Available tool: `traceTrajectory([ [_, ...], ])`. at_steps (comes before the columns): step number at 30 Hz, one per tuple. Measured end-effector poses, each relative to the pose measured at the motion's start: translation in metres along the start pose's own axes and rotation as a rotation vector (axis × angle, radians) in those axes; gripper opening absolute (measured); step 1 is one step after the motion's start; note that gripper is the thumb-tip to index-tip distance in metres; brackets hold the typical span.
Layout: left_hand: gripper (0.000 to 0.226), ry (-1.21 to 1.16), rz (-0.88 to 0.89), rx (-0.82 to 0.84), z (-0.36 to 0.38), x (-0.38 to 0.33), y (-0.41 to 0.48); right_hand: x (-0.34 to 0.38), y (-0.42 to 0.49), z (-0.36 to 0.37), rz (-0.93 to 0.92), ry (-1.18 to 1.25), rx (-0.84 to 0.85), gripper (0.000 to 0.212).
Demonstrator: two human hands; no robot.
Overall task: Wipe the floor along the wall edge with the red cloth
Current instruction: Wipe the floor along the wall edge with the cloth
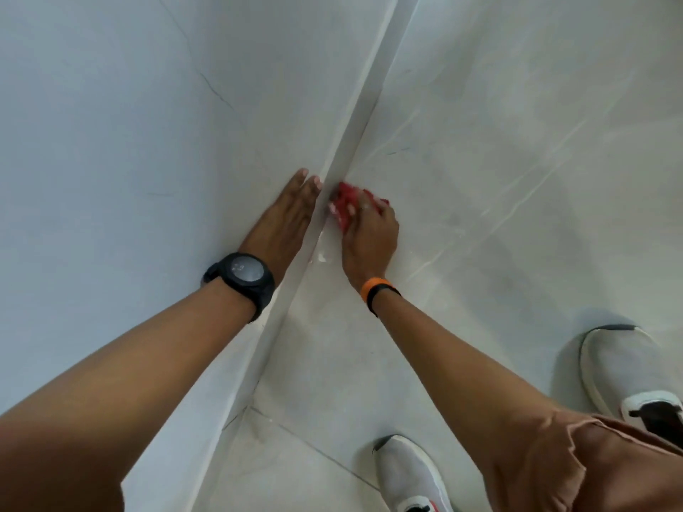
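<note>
Right hand (369,234) pressed down on the red cloth (345,206), bunched on the floor (499,160) right against the wall edge (354,138). Fingers (364,206) curled and pinching the cloth into a wad, with red showing between and ahead of them. Left hand (286,216) laid flat on the wall (111,123) just across the edge from the cloth, fingers straight and pressed together, holding nothing, most likely bracing. Black watch (244,277) on the left wrist, orange band (371,290) on the right.

Key relation: wall edge running as a long straight line away from the body, up and slightly rightward from the cloth. Cloth sitting under and just ahead of the right fingers, already touching the edge line. Right hand clearly the working one; left near but on the wrong surface. Small white specks (320,257) lying at the edge just behind the cloth, toward the body. Likely call: push or drag along the edge line rather than across it, keeping the wad tucked into the corner. Two grey shoes (621,367) well back from the cloth.
</note>
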State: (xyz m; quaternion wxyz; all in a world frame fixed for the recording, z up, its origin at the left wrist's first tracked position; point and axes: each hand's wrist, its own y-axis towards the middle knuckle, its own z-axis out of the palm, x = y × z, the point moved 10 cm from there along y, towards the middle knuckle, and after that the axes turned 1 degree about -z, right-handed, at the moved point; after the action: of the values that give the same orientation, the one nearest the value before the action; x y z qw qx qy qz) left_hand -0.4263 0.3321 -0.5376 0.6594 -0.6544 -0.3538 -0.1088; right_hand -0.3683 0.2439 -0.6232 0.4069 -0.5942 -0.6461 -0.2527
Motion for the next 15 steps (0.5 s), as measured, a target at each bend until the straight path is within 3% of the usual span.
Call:
traceTrajectory([
  [2, 0.102, 0.002, 0.008, 0.000, 0.000, 0.000, -0.002, 0.010, 0.001, 0.007, 0.107, 0.088, -0.052, 0.049],
  [5, 0.105, 0.001, -0.010, -0.023, -0.002, 0.003, -0.001, 0.023, -0.023, 0.029, 0.036, 0.033, 0.018, 0.049],
  [7, 0.104, -0.002, -0.002, -0.028, -0.003, 0.003, 0.000, 0.014, -0.057, 0.036, -0.117, -0.156, 0.099, 0.056],
  [10, 0.100, -0.014, 0.001, -0.042, -0.002, 0.004, -0.001, 0.014, -0.113, 0.050, -0.491, -0.432, 0.274, 0.053],
  [13, 0.103, -0.010, 0.002, -0.045, -0.001, 0.003, 0.001, 0.015, -0.132, 0.062, -0.729, -0.557, 0.459, 0.049],
  [15, 0.105, 0.002, -0.001, -0.042, 0.000, 0.002, 0.000, 0.015, -0.116, 0.057, -0.876, -0.576, 0.476, 0.041],
])
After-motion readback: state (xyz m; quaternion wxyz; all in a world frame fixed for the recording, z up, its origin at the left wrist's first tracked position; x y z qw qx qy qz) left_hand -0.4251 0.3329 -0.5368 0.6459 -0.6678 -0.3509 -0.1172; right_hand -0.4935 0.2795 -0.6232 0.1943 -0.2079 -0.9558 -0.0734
